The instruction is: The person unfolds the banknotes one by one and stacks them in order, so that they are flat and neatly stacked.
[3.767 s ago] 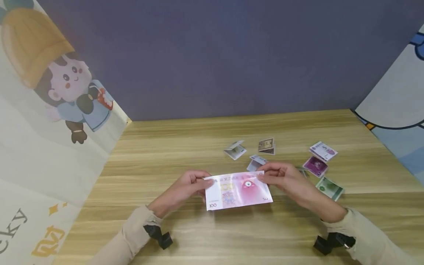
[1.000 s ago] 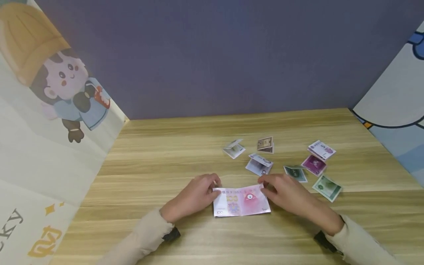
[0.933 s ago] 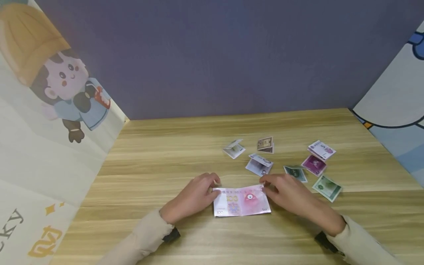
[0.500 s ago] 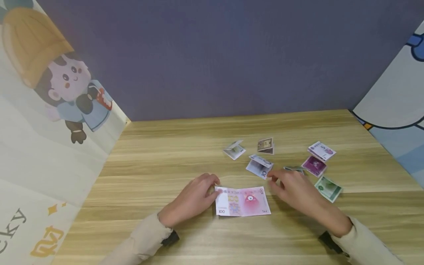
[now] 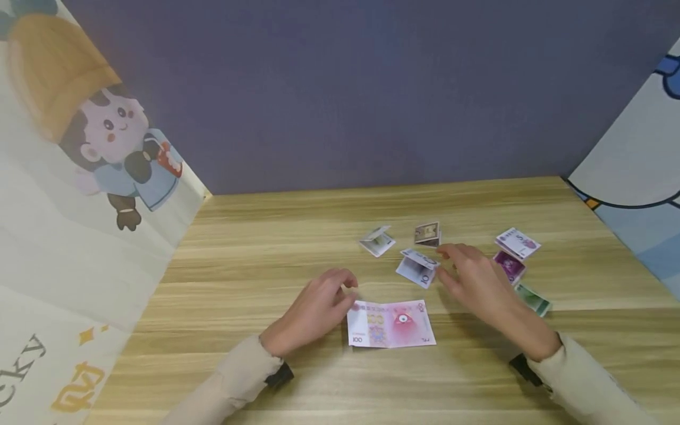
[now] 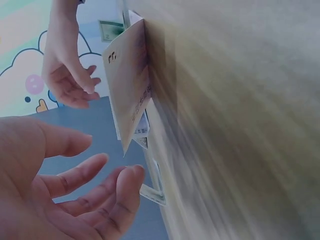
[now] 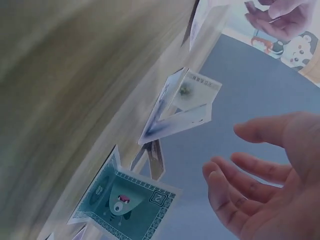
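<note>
A pink 100 play banknote (image 5: pixel 406 327) lies unfolded on the table, with a crease down its middle. At its upper left corner is my left hand (image 5: pixel 313 310); the left wrist view shows loosely bent fingers (image 6: pixel 82 175) with nothing between them and a small gap to the note. My right hand (image 5: pixel 480 286) hovers beside a folded bluish 10 note (image 5: pixel 414 273), which stands half unfolded. In the right wrist view its relaxed fingers (image 7: pixel 247 185) are apart from that note. A green 2 note (image 7: pixel 125 202) shows below there; from the head view the right hand hides it.
Folded notes lie about the wooden table (image 5: pixel 239 265): a pale one (image 5: pixel 378 243), a brown one (image 5: pixel 427 232), a white and purple 5 (image 5: pixel 517 243), a magenta one (image 5: pixel 509 267) and a green one (image 5: pixel 533 300). A dark panel (image 5: pixel 372 94) rises behind.
Earlier both hands held the pink note up; it was lowered onto the table. The right hand let go and moved up and away toward the 10 note. The left fingers have come off it.
</note>
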Motion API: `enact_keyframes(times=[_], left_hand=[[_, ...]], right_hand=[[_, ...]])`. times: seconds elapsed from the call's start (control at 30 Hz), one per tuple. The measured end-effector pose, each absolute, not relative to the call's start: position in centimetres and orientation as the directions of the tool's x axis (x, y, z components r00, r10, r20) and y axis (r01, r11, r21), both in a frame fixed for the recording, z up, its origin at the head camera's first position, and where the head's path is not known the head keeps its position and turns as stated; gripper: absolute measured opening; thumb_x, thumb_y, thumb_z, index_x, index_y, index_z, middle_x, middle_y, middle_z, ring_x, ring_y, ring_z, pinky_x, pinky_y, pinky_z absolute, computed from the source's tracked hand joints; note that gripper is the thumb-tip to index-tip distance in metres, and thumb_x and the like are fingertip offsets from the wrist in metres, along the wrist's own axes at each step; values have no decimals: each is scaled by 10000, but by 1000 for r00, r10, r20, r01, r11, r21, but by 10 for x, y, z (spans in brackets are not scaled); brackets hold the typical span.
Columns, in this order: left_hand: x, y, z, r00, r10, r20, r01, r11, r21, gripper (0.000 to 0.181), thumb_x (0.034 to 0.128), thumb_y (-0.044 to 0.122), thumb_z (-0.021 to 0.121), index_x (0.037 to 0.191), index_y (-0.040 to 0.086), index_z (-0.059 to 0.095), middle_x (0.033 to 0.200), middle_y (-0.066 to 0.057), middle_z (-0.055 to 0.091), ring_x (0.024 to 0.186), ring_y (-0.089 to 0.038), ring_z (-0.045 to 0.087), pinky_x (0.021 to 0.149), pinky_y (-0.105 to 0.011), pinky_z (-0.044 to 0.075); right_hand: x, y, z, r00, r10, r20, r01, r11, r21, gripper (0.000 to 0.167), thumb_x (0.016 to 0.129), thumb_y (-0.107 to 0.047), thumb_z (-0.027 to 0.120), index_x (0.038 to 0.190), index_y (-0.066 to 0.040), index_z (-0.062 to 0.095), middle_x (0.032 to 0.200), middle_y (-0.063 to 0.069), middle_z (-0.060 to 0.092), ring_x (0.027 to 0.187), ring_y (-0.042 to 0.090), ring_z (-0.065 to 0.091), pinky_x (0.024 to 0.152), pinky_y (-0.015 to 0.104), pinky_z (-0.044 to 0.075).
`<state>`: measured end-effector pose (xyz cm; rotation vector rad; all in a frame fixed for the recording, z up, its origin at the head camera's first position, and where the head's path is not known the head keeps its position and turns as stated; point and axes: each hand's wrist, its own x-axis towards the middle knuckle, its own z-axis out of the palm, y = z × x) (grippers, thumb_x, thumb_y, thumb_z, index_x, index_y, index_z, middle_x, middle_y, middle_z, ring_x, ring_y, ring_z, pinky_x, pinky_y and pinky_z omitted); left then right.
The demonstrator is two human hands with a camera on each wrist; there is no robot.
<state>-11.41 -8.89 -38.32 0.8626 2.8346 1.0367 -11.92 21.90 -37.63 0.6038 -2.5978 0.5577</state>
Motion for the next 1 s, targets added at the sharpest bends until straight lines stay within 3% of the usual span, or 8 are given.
enact_keyframes(times=[0.23, 0.43, 0.6, 0.73, 0.87, 1.0], left_hand=[[-127, -84, -377, -834, 507, 218, 523, 600, 605, 65, 946, 139, 650, 1004, 111, 652, 955, 38, 640, 800, -73, 592, 676, -203, 532], [-138, -75, -375, -823, 516, 237, 539, 579, 611, 61, 939, 128, 659, 994, 102, 664, 922, 42, 645, 810, -75, 593, 697, -210, 526], [-149, -63, -375, -813, 547, 200, 527, 545, 652, 94, 955, 115, 640, 1018, 54, 675, 922, 30, 652, 810, -79, 595, 711, -204, 526], [-155, -54, -375, -810, 560, 177, 506, 513, 693, 98, 963, 92, 632, 1019, 30, 683, 912, 3, 671, 802, -87, 603, 702, -194, 534], [-155, -45, -372, -797, 583, 159, 486, 461, 742, 182, 1005, 142, 590, 1097, 20, 688, 964, -74, 712, 829, -105, 638, 722, -186, 544], [-155, -36, -367, -781, 599, 177, 488, 408, 772, 319, 1063, 261, 478, 1162, 26, 670, 1000, -106, 726, 874, -183, 687, 732, -191, 549]], right_hand=[[-133, 219, -381, -859, -348, 375, -461, 845, -273, 467, 813, -131, 801, 1216, 18, 616, 974, 204, 697, 724, 276, 639, 559, 389, 548], [-141, 216, -390, -853, -390, 347, -481, 846, -231, 340, 814, -129, 790, 1088, 36, 676, 991, 199, 697, 861, 345, 657, 716, 494, 573], [-147, 216, -392, -840, -382, 386, -488, 842, -229, 146, 855, -76, 724, 973, 11, 711, 871, 139, 702, 738, 274, 637, 606, 427, 558], [-148, 216, -391, -827, -346, 444, -477, 850, -225, 92, 874, -59, 699, 947, -8, 722, 824, 135, 712, 664, 260, 645, 545, 418, 554], [-142, 210, -385, -761, -348, 548, -502, 850, -157, 73, 851, -52, 708, 903, 0, 713, 777, 133, 704, 632, 278, 645, 512, 441, 543], [-129, 198, -375, -607, -401, 686, -556, 831, -6, 119, 866, -56, 624, 892, 46, 680, 756, 156, 679, 615, 310, 632, 468, 447, 526]])
